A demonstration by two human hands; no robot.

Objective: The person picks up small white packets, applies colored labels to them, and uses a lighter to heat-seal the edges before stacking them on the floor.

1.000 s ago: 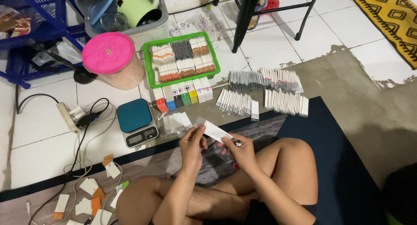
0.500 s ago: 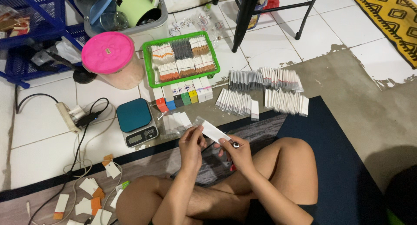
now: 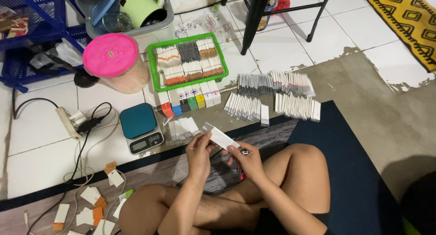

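Seated cross-legged on a dark blue mat (image 3: pixel 359 171), the person holds a thin, flat, white rectangular packet (image 3: pixel 221 136) above the lap, tilted from upper left to lower right. The left hand (image 3: pixel 198 153) pinches the packet's upper-left end, thumb and fingers closed on it; the right hand (image 3: pixel 245 160) clamps the lower-right end, fingers curled together around it. Just beyond the hands, at the mat's front edge, lies a small fan of clear, glossy plastic sleeves (image 3: pixel 181 127). Beside these sits a teal digital scale (image 3: pixel 140 127) with a smooth square platform and a grey display strip. Farther out stands a green plastic basket (image 3: pixel 154 71) packed with upright card-like packets, a row of small colour-tipped white boxes (image 3: pixel 188 98) along its near rim. To the right, ribbed rows of white packets (image 3: pixel 277 96) lie on bare grey cement where the tiles end in a ragged edge. A round tub with a pink lid (image 3: pixel 110 54) stands left of the basket; loose white and orange tags (image 3: pixel 91 207) scatter near the left knee. Open floor remains on the cement to the right.
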